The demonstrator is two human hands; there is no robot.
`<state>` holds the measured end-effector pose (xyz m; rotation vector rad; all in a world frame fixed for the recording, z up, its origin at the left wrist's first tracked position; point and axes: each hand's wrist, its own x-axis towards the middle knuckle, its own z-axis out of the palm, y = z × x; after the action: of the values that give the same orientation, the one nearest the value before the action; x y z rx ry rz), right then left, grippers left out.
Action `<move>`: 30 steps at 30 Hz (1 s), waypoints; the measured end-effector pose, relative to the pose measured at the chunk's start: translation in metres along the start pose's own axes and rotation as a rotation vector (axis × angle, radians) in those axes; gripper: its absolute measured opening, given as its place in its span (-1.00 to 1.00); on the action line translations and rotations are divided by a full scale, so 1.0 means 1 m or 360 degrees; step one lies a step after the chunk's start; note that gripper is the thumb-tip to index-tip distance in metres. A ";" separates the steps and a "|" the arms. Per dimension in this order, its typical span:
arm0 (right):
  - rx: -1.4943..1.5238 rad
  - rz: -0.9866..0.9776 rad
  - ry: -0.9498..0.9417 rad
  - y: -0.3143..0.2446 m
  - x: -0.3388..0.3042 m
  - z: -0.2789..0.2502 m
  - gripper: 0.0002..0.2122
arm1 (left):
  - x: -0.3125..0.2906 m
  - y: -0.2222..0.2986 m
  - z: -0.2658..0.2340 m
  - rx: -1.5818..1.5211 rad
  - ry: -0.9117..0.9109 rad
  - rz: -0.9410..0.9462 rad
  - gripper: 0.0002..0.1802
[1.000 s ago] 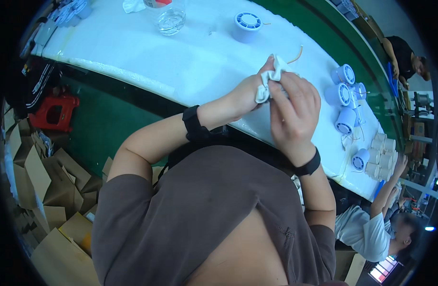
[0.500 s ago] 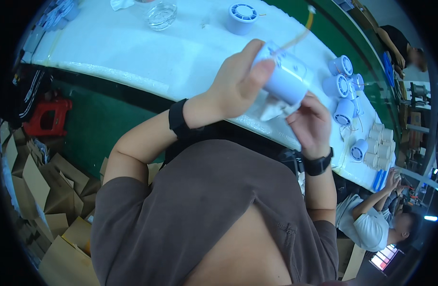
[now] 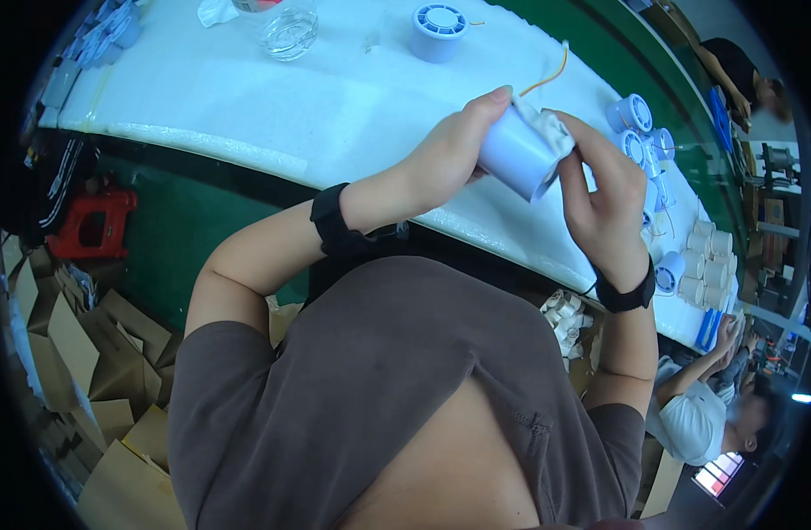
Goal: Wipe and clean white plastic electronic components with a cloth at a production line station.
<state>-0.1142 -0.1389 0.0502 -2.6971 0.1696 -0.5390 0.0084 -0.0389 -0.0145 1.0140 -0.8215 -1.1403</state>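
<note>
My left hand [image 3: 445, 163] is closed round a light-blue plastic cylinder [image 3: 518, 155], held tilted above the near part of the table. From its far end a thin orange-yellow wire [image 3: 551, 78] sticks up. My right hand [image 3: 607, 194] pinches a crumpled white cloth [image 3: 551, 126] and presses it against the cylinder's upper right side. The cloth and my fingers hide part of that side. Beyond my hands, a similar blue cylinder with a slotted round end [image 3: 438, 34] stands on the table.
Several more blue cylinders [image 3: 631, 113] with wires lie at the right, by stacked white cylinders [image 3: 708, 265]. A clear container [image 3: 288, 35] stands at the far left. Cardboard boxes [image 3: 123, 353] and a red stool [image 3: 94, 225] are at lower left. Other people work at the right.
The cylinder has turned in my left hand, now showing a plain side. My right hand has risen with the cloth from below the cylinder to its upper right side.
</note>
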 end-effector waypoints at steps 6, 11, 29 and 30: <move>0.2255 0.0955 -0.0029 0.003 -0.016 0.017 -0.78 | 0.000 -0.001 -0.001 0.1265 0.0350 0.1432 -0.34; 0.0814 0.0483 0.0192 0.006 -0.017 0.001 -0.79 | 0.000 0.012 -0.011 0.0700 0.0024 0.0737 -0.35; -0.0060 0.0121 0.0571 0.008 -0.024 0.008 -0.83 | -0.002 0.014 -0.012 0.1595 0.0394 0.0728 -0.32; 0.0163 0.0238 0.0476 0.008 -0.023 0.009 -0.81 | -0.002 0.014 -0.011 0.1596 0.0393 0.0728 -0.32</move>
<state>-0.1319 -0.1389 0.0311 -2.4679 0.4088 -0.8763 0.0230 -0.0332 -0.0054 1.6172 -1.3732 -0.1449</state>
